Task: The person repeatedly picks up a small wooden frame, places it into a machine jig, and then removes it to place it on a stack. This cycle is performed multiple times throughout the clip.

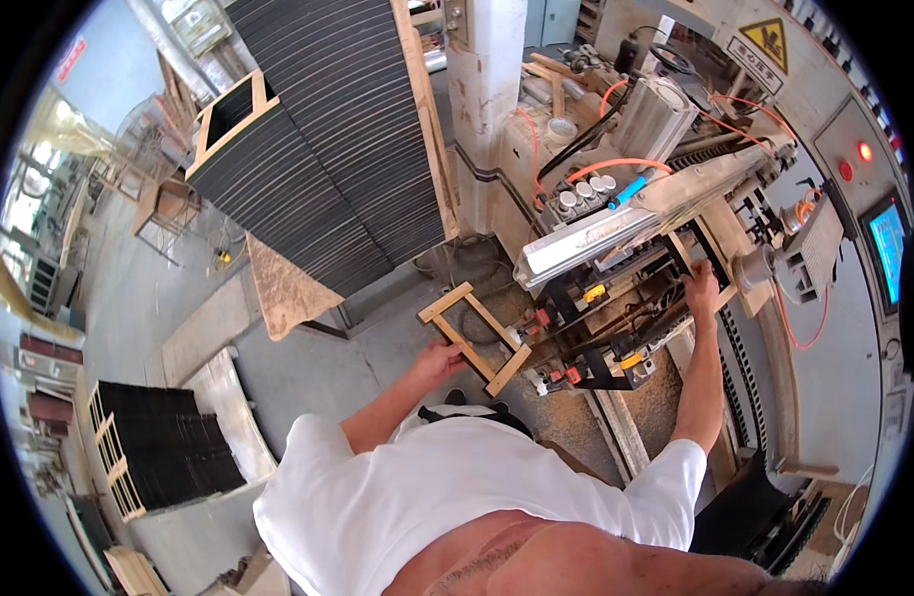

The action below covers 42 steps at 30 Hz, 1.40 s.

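Note:
My left hand (435,364) grips one long rail of a small wooden frame (459,350), which has light bars and dark outer edges. It is held in the air left of the machine's clamps. My right hand (702,286) reaches forward into the machine, its fingers closed on the near end of another wooden frame (679,248). That second frame lies beneath a long metal beam (616,233), which hides part of it. Between my hands are the clamp fixtures, with a yellow part (594,294) and a red part (574,375).
A tall stack of dark-edged frames (328,129) stands ahead on the left; a lower stack (159,447) sits at the left. At the right are a control panel with a lit screen (884,253) and a motor unit (809,248). Sawdust (566,422) covers the floor below the fixtures.

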{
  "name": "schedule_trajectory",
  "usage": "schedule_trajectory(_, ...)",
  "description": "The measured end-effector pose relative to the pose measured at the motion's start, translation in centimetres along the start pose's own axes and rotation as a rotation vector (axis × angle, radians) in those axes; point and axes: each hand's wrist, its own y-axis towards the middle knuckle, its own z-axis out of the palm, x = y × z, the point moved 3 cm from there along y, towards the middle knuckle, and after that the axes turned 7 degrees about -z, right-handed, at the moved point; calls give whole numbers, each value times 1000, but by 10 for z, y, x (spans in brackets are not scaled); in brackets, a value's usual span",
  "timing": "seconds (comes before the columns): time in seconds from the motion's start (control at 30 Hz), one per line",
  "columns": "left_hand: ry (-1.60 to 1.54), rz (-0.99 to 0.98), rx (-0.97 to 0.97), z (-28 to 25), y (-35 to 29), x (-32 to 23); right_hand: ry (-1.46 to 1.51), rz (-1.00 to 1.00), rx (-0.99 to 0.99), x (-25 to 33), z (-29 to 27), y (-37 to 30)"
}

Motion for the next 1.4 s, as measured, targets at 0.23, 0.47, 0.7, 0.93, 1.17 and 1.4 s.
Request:
schedule_trajectory(0.23, 178, -45, -63, 35, 29, 19, -116, -52, 70, -8, -4, 1)
schedule_trajectory(0.47, 227, -47, -35, 61, 20, 40, -151, -96, 95, -6, -3, 1)
schedule_trajectory(0.7, 352, 16, -198, 31, 18, 32, -125, -117, 83, -13, -6, 0)
schedule_trajectory(0.93, 513, 275, -303, 34, -30, -13, -98, -104, 48, -13, -7, -4)
schedule_trajectory(1.17, 552, 630, -145, 56, -150, -108, -130, -52, 84, -3, -12, -6)
schedule_trajectory(1.4, 426, 1072, -194, 40, -318, -233, -104, 21, 47, 11, -12, -6)
